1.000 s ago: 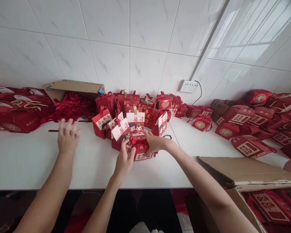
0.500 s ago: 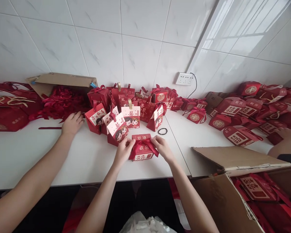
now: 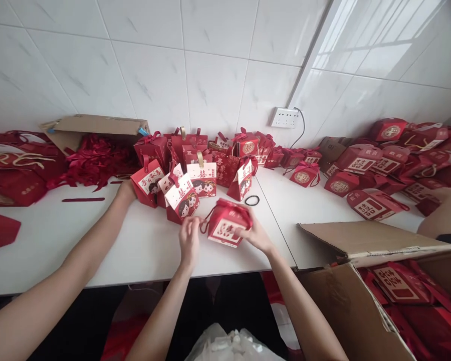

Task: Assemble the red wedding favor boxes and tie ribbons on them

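On the white table (image 3: 143,245) I hold a small red gift box (image 3: 225,228) with a red ribbon, tilted up off the surface. My right hand (image 3: 255,233) is closed around its right side. My left hand (image 3: 190,236) pinches the ribbon at the box's left edge. Just behind stands a cluster of finished red and white gift boxes (image 3: 184,188).
A co-worker's arm reaches from the lower left, hand (image 3: 126,190) at the leftmost gift box. A red ribbon pile (image 3: 97,158) spills from a cardboard box (image 3: 93,128). A black hair tie (image 3: 252,200) lies nearby. An open carton (image 3: 361,301) of flat boxes stands right; more boxes (image 3: 376,170) lie beyond.
The gift box, flat on the table before, is now lifted and tipped toward me. The co-worker's hand has moved right, from the ribbon pile to the standing boxes.
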Demonstrator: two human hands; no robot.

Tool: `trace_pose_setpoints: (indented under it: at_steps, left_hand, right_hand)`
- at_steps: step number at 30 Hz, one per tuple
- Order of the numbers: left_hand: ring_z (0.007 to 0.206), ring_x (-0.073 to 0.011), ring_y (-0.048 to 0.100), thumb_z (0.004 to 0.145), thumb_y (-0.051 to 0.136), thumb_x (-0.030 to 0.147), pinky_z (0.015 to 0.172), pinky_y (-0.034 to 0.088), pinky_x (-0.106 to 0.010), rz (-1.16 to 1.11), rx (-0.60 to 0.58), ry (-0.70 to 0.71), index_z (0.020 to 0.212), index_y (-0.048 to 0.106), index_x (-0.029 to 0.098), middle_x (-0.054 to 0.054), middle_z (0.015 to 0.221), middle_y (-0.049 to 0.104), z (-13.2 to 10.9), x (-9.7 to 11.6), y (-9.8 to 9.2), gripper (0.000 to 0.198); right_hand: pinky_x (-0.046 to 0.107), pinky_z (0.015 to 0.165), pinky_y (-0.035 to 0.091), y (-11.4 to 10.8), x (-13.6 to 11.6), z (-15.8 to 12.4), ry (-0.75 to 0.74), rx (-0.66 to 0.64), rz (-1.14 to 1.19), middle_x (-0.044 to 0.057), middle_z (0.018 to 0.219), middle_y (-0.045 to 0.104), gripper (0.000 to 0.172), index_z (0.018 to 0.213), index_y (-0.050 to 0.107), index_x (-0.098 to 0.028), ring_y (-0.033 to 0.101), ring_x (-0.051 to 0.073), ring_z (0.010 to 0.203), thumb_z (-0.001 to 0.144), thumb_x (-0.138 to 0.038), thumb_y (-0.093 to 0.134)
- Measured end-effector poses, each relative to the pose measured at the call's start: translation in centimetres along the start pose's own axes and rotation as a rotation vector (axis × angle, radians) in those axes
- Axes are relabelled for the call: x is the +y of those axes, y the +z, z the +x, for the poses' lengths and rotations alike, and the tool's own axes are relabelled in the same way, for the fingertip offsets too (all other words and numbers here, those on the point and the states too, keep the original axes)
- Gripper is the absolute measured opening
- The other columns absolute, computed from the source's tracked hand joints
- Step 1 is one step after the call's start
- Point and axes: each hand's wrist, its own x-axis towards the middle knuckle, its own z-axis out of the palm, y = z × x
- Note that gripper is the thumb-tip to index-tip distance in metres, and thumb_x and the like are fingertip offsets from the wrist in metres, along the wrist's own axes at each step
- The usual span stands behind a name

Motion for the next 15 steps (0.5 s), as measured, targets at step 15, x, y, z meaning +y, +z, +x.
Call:
trace_pose_setpoints:
  at_steps: [15]
  left_hand:
    - [0.074, -0.0149, 0.055, 0.086, 0.042, 0.016, 0.065, 0.047, -0.028, -0.337, -0.385, 0.637, 0.079, 0.049, 0.019, -0.002, 0.076, 0.054, -4.6, 3.4, 8.9, 0.01]
  right_hand:
    - [0.026, 0.077, 0.056, -4.1, -4.1, -10.1, 0.318, 0.157, 1.309, 0.004, 0.105, 0.065, 0.037, 0.112, 0.05, -0.021, 0.058, 0.016, 0.103, 0.085, -0.048, 0.049]
